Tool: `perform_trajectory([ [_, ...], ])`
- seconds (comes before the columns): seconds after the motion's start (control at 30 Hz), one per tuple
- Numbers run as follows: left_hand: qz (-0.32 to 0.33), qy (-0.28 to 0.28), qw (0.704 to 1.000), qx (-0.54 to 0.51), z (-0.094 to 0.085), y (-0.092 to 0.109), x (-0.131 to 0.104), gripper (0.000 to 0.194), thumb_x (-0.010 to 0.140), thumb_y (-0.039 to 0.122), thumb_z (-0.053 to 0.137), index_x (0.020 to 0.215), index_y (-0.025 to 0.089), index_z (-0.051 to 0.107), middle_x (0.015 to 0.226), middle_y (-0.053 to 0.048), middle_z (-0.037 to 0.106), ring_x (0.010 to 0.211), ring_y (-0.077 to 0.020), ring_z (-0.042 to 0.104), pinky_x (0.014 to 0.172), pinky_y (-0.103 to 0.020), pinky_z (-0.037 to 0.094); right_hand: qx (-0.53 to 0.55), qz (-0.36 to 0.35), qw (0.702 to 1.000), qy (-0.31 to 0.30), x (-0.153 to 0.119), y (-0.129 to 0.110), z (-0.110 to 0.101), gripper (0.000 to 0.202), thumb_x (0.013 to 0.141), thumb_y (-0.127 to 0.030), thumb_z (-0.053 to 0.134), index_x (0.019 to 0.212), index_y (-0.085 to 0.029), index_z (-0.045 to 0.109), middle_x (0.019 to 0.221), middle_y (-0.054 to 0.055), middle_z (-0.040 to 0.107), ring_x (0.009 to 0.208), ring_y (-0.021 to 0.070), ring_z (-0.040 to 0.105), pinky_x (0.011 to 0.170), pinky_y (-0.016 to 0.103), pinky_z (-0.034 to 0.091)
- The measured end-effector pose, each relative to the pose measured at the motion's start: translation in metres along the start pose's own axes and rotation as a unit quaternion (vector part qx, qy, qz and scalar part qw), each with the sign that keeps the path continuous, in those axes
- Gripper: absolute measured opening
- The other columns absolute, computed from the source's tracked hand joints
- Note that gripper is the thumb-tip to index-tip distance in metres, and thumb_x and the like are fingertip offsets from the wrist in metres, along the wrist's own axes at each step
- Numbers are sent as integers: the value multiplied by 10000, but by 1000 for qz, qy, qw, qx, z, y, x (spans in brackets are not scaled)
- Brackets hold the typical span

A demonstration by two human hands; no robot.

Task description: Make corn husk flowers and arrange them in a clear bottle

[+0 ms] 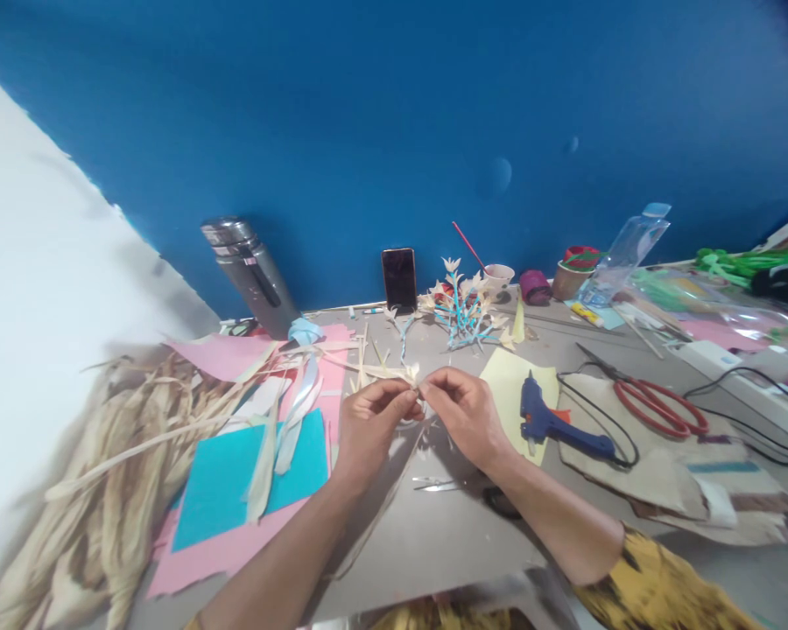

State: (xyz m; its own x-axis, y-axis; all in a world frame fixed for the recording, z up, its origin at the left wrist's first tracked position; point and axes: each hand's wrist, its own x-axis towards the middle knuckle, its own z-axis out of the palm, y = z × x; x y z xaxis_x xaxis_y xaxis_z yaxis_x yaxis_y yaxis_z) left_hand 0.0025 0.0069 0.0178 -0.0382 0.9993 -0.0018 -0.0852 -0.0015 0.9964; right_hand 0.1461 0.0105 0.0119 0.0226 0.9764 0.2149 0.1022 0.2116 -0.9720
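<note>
My left hand (371, 424) pinches a small cream flower (411, 374), apparently of dried corn husk, between thumb and fingertips. Close against it, my right hand (463, 409) is also closed, its fingertips meeting at the flower's base; what they grip is too small to make out. A thin brown strand (394, 490) trails from between the hands down toward the table's near edge. Just beyond the hands lie a small blue-stemmed husk flower (404, 328) and a bunch of similar flowers (463, 311). Scissors with silver blades (437, 484) rest below my hands, their handles partly behind my right forearm.
Dried corn husks (128, 472), blue sheet (236, 472) and pink paper (223, 357) lie left. A flask (253, 280) and phone (399, 278) stand behind. Rightward are a blue glue gun (558, 424), red-handled scissors (660, 407), a power strip (749, 385) with cables, and a plastic bottle (623, 258).
</note>
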Motion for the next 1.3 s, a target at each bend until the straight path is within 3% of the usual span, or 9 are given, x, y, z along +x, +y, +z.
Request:
perform_trajectory([
  [0.27,16,3,1000,12,-1,-1,0,123,724,256,728,648,171,683,563,10,651,559,-128,589,627,-246,477,-20,4,1000,-5,0,1,1,198,784,-317,595,663,-165,630,587,-16,579,543,109,462,515,222,367],
  [0.73,65,-110,991,35,-18,-1,9,171,769,306,774,677,175,714,654,-20,652,643,-158,595,662,-267,474,-3,-21,999,-25,-5,-7,-6,147,764,-293,652,683,-170,663,596,-9,602,511,103,453,480,221,344],
  [0.93,45,-189,980,49,-26,13,12,223,754,388,797,683,182,749,646,-39,652,610,-165,586,634,-278,477,30,-10,998,-55,-7,-7,-8,112,739,-267,692,777,-164,710,656,-3,653,508,90,451,479,212,349],
  [1.07,35,-248,966,67,-31,20,13,260,760,410,789,642,184,740,653,-49,652,598,-164,570,623,-284,462,52,13,995,-86,-5,-5,-12,203,708,-316,766,828,-162,709,662,-5,651,503,89,459,478,212,348],
  [1.3,-50,-308,945,95,-35,25,12,260,723,400,807,618,170,746,602,-68,658,563,-168,562,607,-287,451,27,-88,982,-163,-2,-11,-18,68,769,-258,745,783,-194,764,827,32,674,574,93,498,524,230,372],
])
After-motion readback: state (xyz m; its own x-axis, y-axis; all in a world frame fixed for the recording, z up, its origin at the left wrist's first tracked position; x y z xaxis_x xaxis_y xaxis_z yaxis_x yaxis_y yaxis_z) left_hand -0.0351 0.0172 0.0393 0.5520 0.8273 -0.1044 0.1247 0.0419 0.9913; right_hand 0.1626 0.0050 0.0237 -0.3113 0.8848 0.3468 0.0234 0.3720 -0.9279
